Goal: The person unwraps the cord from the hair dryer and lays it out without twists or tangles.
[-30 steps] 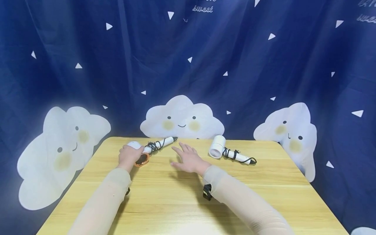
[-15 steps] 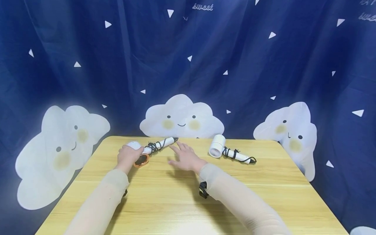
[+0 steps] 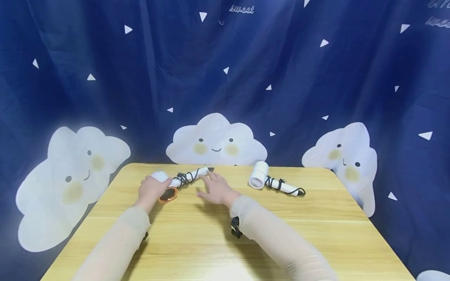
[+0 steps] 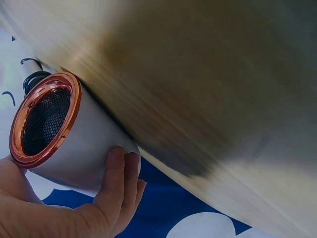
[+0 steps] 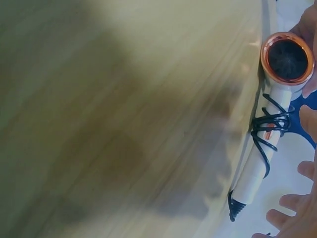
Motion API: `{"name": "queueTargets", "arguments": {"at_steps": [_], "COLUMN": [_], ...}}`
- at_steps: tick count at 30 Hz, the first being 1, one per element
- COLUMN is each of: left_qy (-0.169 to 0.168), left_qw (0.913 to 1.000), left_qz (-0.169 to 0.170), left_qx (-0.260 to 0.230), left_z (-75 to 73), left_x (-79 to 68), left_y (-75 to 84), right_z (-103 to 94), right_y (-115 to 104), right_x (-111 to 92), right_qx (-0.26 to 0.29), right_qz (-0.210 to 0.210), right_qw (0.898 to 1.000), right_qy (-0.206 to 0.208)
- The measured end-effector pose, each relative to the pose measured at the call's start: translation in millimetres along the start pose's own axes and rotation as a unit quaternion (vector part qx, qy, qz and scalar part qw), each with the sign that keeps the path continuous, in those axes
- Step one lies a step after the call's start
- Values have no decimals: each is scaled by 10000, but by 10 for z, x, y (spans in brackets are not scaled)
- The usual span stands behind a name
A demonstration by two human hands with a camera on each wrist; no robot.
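While the left hand (image 3: pixel 150 191) is gripping one dryer (image 4: pixel 88 139), the spread, empty right hand (image 3: pixel 218 190) is seemingly preparing — handle (image 5: pixel 251 178) grasp needed.

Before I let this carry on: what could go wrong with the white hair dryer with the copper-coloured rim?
1. The left hand grips only the head of the white hair dryer, so its long white handle could swing if lifted.
2. Protruding loops of black cord might snag the right hand.
3. It lies near the pale wooden table's far edge; a push might send it over.
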State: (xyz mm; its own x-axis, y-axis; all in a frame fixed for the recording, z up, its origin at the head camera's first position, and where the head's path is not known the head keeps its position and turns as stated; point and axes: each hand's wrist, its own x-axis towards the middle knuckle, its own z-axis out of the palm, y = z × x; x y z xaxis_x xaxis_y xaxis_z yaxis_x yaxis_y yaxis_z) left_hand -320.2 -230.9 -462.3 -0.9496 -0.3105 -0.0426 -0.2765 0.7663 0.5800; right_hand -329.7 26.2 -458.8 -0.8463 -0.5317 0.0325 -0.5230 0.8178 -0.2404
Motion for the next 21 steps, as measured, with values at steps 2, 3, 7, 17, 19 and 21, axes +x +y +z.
{"name": "queueTargets", "arguments": {"at_steps": [2, 3, 7, 17, 19, 21], "left_qy": [8, 17, 28, -83, -110, -137], "left_qw": [10000, 10000, 9999, 9997, 9996, 9995], "left_qz": [57, 82, 103, 196, 236, 261], "left_qx": [14, 27, 62, 80, 105, 121], "left_z": [-8, -12, -1, -1, -5, -8], "left_x": [-13, -21, -58, -120, -135, -154], "left_y": [-7, -9, -11, -28, -27, -21], "right_z": [20, 29, 71, 82, 83, 90], "right_y": [-13, -20, -35, -70, -70, -65], "right_x": [14, 19, 32, 63, 66, 64], "right_qx": [25, 31, -30, -100, -45, -36], "right_qz": [-7, -17, -22, 67, 145, 219], "right_qw": [10000, 10000, 10000, 9999, 9999, 9997], "right_qy": [-1, -4, 3, -82, -82, -69]}}
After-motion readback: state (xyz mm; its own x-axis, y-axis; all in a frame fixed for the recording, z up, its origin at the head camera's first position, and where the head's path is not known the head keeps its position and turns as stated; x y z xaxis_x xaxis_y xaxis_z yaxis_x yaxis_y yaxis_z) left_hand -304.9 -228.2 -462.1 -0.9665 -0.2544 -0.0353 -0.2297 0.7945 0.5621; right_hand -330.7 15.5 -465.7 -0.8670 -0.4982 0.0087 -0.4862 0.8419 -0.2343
